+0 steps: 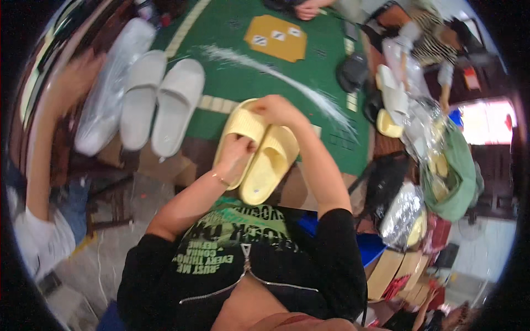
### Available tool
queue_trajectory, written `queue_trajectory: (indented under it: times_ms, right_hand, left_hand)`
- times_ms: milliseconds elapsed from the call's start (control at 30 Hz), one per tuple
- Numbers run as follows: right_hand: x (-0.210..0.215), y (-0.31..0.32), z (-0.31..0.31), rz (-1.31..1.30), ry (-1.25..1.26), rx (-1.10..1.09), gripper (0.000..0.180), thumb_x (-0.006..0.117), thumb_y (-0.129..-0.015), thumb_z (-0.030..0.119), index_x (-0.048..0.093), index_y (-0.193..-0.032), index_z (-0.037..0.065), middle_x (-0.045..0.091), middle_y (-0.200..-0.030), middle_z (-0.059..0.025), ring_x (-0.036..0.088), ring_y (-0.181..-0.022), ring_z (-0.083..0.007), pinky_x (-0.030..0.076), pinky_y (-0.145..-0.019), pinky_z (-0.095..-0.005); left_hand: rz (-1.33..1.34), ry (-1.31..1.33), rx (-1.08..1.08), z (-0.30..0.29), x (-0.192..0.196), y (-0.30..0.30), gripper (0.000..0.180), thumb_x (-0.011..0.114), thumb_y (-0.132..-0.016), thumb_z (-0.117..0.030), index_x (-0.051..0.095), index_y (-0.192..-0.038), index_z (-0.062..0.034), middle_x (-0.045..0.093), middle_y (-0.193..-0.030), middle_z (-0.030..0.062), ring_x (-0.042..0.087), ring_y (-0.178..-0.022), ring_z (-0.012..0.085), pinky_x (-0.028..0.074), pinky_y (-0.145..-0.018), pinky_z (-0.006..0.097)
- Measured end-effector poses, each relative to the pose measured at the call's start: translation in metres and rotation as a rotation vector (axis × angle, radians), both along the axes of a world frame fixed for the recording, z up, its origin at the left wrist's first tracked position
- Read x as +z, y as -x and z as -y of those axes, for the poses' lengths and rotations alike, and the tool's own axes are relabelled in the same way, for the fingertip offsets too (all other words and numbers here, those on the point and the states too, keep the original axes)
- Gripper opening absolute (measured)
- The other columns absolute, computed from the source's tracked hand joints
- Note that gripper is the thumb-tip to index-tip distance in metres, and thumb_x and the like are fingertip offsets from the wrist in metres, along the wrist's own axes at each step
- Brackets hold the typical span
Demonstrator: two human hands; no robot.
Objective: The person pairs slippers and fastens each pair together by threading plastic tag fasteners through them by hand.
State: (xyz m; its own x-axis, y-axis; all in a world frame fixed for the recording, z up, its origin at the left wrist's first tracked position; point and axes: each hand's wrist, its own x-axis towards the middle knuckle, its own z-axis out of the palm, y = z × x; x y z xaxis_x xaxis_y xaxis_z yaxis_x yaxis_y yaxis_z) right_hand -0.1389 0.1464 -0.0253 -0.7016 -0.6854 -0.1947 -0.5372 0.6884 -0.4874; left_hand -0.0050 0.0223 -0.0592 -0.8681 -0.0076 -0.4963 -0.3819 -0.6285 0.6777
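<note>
**Left Yellow Slide (243,124) Getting Two-Handed Treatment!**

Closest in, a black zip-trimmed T-shirt (298,265) is showing big green lettering (248,223), capitals mostly, and they're running upside down from up here. Just beyond, that left yellow slide is lying on the near edge of the table, toe pointing away, and what a lot of attention it's getting! The left hand (236,154) is curling its fingers in at the strap's foot opening; the fingertips are hiding there, so I can't tell whether they're gripping. The right hand (273,110) is reaching over and grasping the toe end. Tucked alongside, the right yellow slide (262,175) is sitting untouched.

Over to the left, a pair of pale grey slides (179,99) is resting side by side, and a clear plastic bag (113,94) is lying next to them. A co-worker's arm (38,121) is stretching in past it, the hand blurring.

Further out, a white streak (287,80) is sweeping across the green mat (221,83). Beyond it, an ochre board (270,54) is carrying three white labels (277,36), their dark marks staying too small to read. A dark cap (351,71) is sitting to the right, and at the far edge another person's hand (310,9) is resting.
</note>
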Motion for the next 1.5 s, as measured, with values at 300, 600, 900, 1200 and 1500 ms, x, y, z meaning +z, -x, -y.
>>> queue_trajectory:
  times_ms: [300,600,900,1200,1500]
  right_hand:
    - [0.015,0.017,0.009,0.362,0.023,0.160,0.032,0.062,-0.070,0.011,0.066,-0.102,0.014,0.067,-0.088,-0.0083,0.063,-0.077,-0.0201,0.048,-0.067,-0.0321]
    - [0.006,0.025,0.005,0.419,0.049,0.190,0.032,0.059,-0.071,0.007,0.065,-0.102,0.010,0.067,-0.088,-0.0085,0.062,-0.077,-0.0179,0.048,-0.068,-0.0308]
    - [-0.001,0.025,0.017,0.286,0.145,0.291,0.025,0.051,-0.077,0.014,0.064,-0.098,0.009,0.063,-0.087,-0.0147,0.060,-0.077,-0.0251,0.047,-0.071,-0.0366]
    - [-0.004,0.015,-0.001,0.696,0.170,-0.030,0.035,0.049,-0.074,-0.011,0.059,-0.105,-0.001,0.064,-0.090,-0.0050,0.058,-0.082,-0.0109,0.047,-0.072,-0.0254]
    - [0.050,-0.020,-0.011,0.010,0.170,-0.184,0.026,0.055,-0.071,-0.002,0.062,-0.095,0.000,0.064,-0.087,-0.0138,0.060,-0.077,-0.0228,0.047,-0.070,-0.0308]
  left_hand:
    - [0.213,-0.012,0.033,0.000,0.007,0.008,0.009,0.045,-0.086,-0.004,0.053,-0.090,-0.0028,0.051,-0.068,0.0041,0.046,-0.052,0.0109,0.039,-0.045,0.024]
    - [0.248,0.061,0.043,-0.006,0.010,0.010,0.013,0.042,-0.080,0.001,0.055,-0.084,0.0007,0.052,-0.064,0.0047,0.046,-0.048,0.0098,0.039,-0.045,0.022]
    - [0.096,0.130,0.053,0.003,-0.018,0.005,0.011,0.047,-0.080,-0.004,0.057,-0.081,0.0019,0.054,-0.065,0.0072,0.048,-0.052,0.0137,0.037,-0.047,0.027]
    - [0.116,0.075,-0.006,-0.009,0.010,-0.001,0.013,0.046,-0.082,-0.003,0.057,-0.076,0.0010,0.055,-0.063,0.0048,0.048,-0.052,0.0113,0.039,-0.046,0.025]
    - [0.128,0.184,-0.017,0.007,0.019,-0.004,0.018,0.047,-0.081,-0.008,0.055,-0.067,-0.0008,0.053,-0.059,0.0044,0.047,-0.051,0.0118,0.039,-0.050,0.026]
